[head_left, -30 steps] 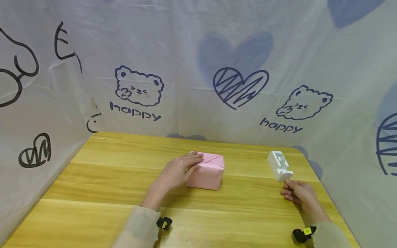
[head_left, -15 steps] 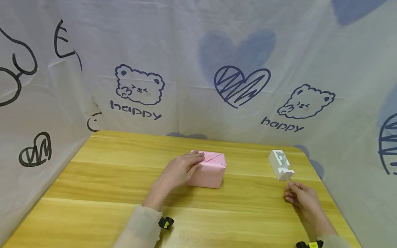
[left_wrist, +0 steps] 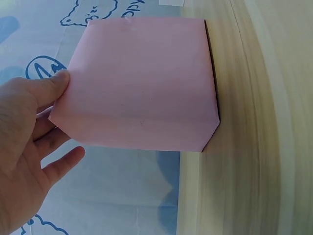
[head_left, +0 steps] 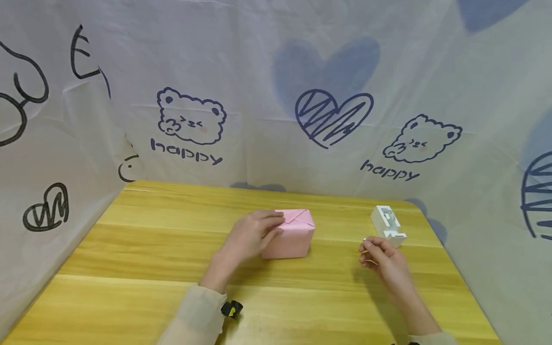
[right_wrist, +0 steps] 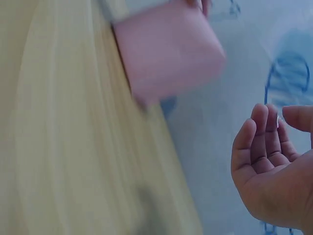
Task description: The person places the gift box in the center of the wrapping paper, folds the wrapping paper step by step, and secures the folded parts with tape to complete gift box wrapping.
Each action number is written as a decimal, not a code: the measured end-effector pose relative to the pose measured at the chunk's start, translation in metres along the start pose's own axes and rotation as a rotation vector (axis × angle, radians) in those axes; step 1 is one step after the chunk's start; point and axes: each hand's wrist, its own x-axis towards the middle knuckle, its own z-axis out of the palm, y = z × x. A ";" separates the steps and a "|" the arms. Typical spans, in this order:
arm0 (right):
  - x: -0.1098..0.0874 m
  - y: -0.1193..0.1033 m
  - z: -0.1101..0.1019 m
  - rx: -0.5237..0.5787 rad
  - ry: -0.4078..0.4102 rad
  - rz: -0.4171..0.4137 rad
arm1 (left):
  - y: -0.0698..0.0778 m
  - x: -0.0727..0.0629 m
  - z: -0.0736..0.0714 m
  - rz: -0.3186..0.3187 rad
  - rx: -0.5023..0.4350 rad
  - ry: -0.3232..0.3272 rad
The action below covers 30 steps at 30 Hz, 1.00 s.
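A pink paper-wrapped box (head_left: 288, 243) with folded flaps on top stands on the table. My left hand (head_left: 251, 235) holds it at its upper left, fingers on the top and thumb at the front edge. In the left wrist view the box's smooth pink face (left_wrist: 142, 83) shows, with the thumb at its edge and some fingers partly hidden behind it. To the right, my right hand (head_left: 385, 261) pinches a small clear piece of tape (right_wrist: 278, 121) between thumb and fingertips. Just behind that hand stands a white tape dispenser (head_left: 379, 221), its front partly covered by the hand.
The yellow wood-grain table (head_left: 172, 258) carries the box and the dispenser. A pale printed curtain (head_left: 258, 96) hangs along its back and sides. The dispenser stands near the table's back right corner.
My right hand has moved away from the front of the tape dispenser, leftward toward the box, with the tape in its fingertips. The left hand stays on the box.
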 end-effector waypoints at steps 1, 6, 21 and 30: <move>-0.001 -0.002 0.010 -0.007 -0.014 -0.001 | 0.000 0.000 0.000 0.008 0.001 0.004; 0.002 -0.012 0.062 -0.031 -0.058 0.011 | -0.001 0.001 0.000 0.026 -0.006 0.008; 0.017 -0.010 0.146 -0.016 -0.125 0.069 | -0.004 -0.002 -0.003 0.029 -0.117 -0.013; 0.017 -0.019 0.145 -0.139 -0.113 0.148 | -0.004 -0.004 -0.007 -0.042 -0.153 -0.038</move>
